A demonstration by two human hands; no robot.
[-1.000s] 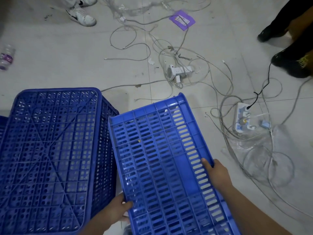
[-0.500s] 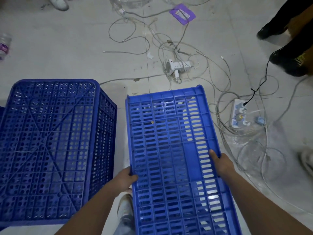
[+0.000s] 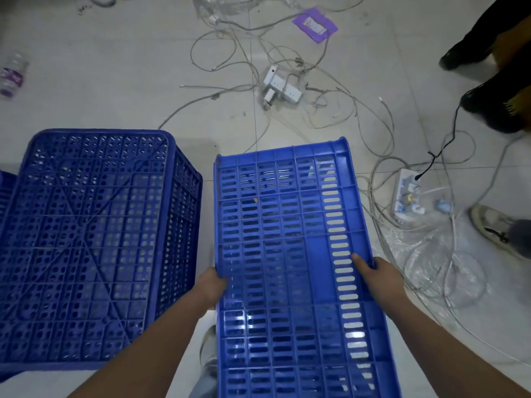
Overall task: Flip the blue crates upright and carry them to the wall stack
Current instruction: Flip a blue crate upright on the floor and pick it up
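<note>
Both hands grip the lighter blue crate [image 3: 290, 254]: our left hand [image 3: 211, 285] clamps its left edge, our right hand [image 3: 376, 275] its right edge, holding it just right of the overturned dark blue crate [image 3: 92, 242]. Beyond and right of the held crate, loose cables [image 3: 382, 156] and a power strip [image 3: 406, 196] could snag our feet as we carry it.

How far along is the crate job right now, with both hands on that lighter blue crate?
Done: nothing visibly; no wall stack is in view. In hand: the lighter blue crate, gripped at its long sides by the left hand and right hand, slotted face toward the camera. Left: the darker blue crate sits bottom-up on the floor, untouched, with another blue crate edge beside it. Loose cables lie close on the right.
</note>
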